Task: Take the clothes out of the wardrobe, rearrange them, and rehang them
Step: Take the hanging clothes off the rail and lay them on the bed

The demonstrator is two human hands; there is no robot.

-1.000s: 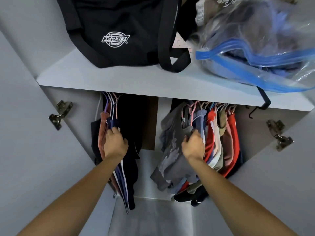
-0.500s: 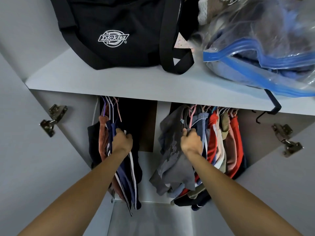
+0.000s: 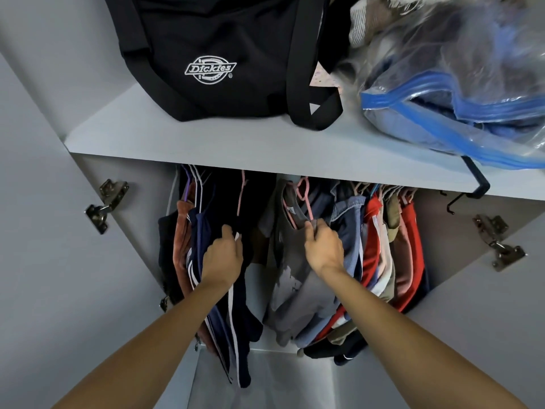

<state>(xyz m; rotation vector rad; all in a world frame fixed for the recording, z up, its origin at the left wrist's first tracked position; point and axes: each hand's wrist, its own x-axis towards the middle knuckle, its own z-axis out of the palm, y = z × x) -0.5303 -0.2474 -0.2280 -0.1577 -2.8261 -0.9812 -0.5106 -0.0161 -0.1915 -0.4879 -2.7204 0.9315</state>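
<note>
The grey shirt (image 3: 290, 255) hangs mid-rail under the shelf (image 3: 236, 149), its pink hanger (image 3: 306, 202) rising straight above the right hand (image 3: 324, 249), which pinches its collar. The left hand (image 3: 224, 255) grips navy trousers (image 3: 224, 305) well left, so I judge the right hand nearer for lifting.

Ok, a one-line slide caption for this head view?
Head view into an open wardrobe: left hand grips navy striped trousers, right hand grips a grey garment on a pink hanger.
</note>
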